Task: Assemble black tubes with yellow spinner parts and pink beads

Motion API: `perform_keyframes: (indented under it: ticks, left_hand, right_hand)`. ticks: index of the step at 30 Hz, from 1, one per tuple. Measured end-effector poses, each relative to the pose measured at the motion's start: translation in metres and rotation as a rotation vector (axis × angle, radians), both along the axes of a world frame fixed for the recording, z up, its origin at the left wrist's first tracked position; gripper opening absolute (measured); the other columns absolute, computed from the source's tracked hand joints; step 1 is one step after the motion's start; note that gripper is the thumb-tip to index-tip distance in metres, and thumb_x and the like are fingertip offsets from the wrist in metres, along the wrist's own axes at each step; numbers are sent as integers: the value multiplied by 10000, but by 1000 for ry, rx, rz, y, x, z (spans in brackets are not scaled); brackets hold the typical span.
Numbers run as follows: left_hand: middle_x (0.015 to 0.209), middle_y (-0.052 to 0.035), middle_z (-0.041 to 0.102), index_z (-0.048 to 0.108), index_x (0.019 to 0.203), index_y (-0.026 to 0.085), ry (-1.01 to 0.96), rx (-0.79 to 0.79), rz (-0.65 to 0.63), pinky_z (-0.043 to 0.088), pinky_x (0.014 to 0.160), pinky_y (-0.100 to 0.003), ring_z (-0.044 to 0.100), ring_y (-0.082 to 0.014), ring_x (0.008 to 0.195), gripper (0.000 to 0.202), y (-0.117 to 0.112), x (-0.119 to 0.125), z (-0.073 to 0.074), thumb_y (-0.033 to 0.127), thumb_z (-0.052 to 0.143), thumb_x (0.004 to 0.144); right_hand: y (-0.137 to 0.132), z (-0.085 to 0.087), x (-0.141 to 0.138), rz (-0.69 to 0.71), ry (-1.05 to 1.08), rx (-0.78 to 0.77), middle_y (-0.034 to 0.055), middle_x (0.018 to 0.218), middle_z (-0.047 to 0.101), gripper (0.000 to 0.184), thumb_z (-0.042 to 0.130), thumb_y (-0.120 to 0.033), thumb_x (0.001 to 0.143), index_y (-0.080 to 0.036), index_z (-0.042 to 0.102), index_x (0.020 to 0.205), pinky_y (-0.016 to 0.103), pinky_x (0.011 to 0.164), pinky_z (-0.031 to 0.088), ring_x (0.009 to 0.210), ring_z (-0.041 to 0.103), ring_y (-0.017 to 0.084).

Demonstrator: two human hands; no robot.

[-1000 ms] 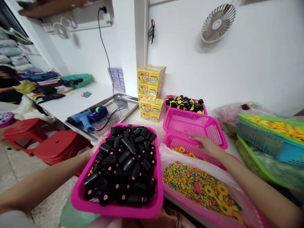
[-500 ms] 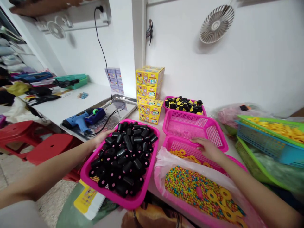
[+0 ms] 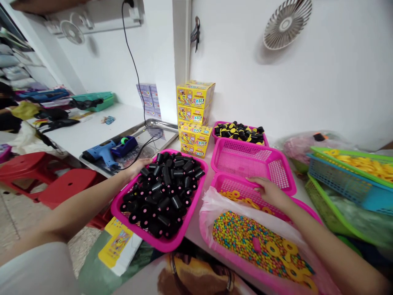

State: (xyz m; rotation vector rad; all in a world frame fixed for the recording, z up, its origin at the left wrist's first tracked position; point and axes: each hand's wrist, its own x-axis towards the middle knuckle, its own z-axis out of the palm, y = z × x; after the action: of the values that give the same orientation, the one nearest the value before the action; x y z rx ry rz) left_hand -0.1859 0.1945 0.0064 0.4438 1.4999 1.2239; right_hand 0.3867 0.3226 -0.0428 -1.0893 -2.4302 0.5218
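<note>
In front of the yellow boxes [image 3: 194, 116], the black-cylinder basket [image 3: 167, 245] is being gripped by the left hand [image 3: 138, 167]; right of those boxes, the right hand [image 3: 266, 190] is pinching the yellow-ring basket's [image 3: 230, 181] rim.

You had two hands [image 3: 138, 167] in view and five pink baskets [image 3: 166, 246] close by. On your right were two green baskets [image 3: 321, 205] and one blue basket [image 3: 337, 176]. You also faced at least four yellow boxes [image 3: 195, 100], two red stools [image 3: 69, 186] and one metal tray [image 3: 167, 136]. The black pieces [image 3: 176, 200] overlapped beyond counting.
</note>
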Motion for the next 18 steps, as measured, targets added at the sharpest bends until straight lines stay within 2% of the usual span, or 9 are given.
perform_keyframes:
  ticks: [8,12,15,16,18]
  left_hand:
    - [1057,-61,732,694,1133,130,-28,59,38,629,788,-347,715,-171,873,252,15,1,-1,354,681,1018]
    - [972,-38,745,706,1074,127,-44,57,35,621,766,-327,714,-152,800,244,21,5,3,364,673,1024]
    - [886,-40,768,724,1041,124,-72,18,5,624,734,-338,722,-168,718,222,20,10,6,337,667,1016]
    - [842,-52,774,735,1014,118,-84,1,-9,626,714,-350,727,-191,683,214,18,11,8,321,668,1002]
    - [789,-90,786,759,976,112,-102,-16,-36,633,693,-381,746,-254,657,218,11,14,12,311,670,966]
  right_hand:
    - [-9,13,-5,-34,52,-131,103,1208,801,437,637,-130,723,-248,812,1106,513,1123,547,1218,722,335]
    - [-4,36,-12,-60,122,-286,109,1054,820,220,688,-221,722,-238,805,908,563,1070,569,1070,760,361]
    - [16,65,-43,-72,233,-423,75,908,804,49,725,-287,766,-256,755,790,577,1091,550,1015,755,339]
    - [25,74,-61,-77,286,-467,70,914,797,49,726,-306,793,-261,742,802,575,1128,522,1055,742,330]
    - [44,90,-109,-95,409,-573,86,1066,790,154,684,-372,882,-264,733,979,553,1160,499,1148,712,302]
